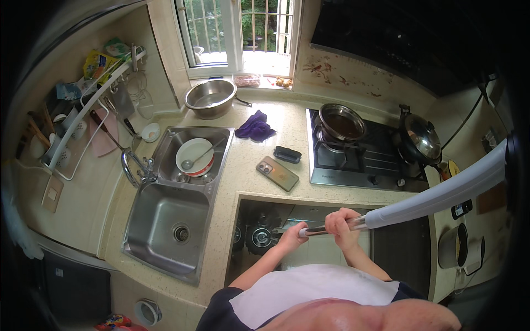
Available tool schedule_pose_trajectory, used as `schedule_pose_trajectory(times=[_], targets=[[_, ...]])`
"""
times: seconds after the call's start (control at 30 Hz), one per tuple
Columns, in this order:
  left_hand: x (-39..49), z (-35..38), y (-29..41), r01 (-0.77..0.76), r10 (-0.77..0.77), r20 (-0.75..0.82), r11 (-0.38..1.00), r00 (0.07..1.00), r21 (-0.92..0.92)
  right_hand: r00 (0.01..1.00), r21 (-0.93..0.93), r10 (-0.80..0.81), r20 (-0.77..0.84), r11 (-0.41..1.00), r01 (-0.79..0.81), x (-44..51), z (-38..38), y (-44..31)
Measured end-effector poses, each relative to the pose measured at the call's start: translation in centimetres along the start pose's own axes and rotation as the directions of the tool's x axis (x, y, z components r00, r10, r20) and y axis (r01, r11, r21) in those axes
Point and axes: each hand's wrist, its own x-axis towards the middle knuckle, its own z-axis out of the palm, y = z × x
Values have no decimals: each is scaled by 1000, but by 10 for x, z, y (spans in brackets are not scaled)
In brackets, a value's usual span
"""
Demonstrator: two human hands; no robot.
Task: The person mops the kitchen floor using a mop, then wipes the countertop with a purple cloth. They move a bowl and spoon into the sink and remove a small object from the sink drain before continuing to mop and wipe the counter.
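Both hands are wrapped around a long pole (434, 198) with a light grey sleeve and a bare metal section. My left hand (293, 238) grips it at its lower end. Just to the right, my right hand (343, 226) closes around the metal section. From there the pole slants up to the right, close to the camera, and its far end is hidden by the dark rim of the picture. Below the hands, in a recess of the counter, a tiled floor (314, 252) shows. A smartphone (277, 173) and a small black case (287, 154) lie on the counter beyond them.
To the left is a double sink (167, 231) holding a bowl (194, 157) with a ladle. A steel basin (211, 97) and purple cloth (255, 126) sit behind. On the gas hob (372, 165) are a steel pan (343, 123) and a lidded wok (420, 136). A pot (451, 248) stands right.
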Motion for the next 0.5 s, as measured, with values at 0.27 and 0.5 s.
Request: schedule_pose_trajectory(times=[0.27, 0.5], targets=[[-3, 0, 6, 32, -32, -5, 999, 999, 35, 1000, -15, 2, 7, 1000, -2, -2, -2, -1], [-7, 10, 3, -58, 61, -58, 998, 996, 37, 1000, -9, -10, -8, 1000, 10, -12, -3, -6]])
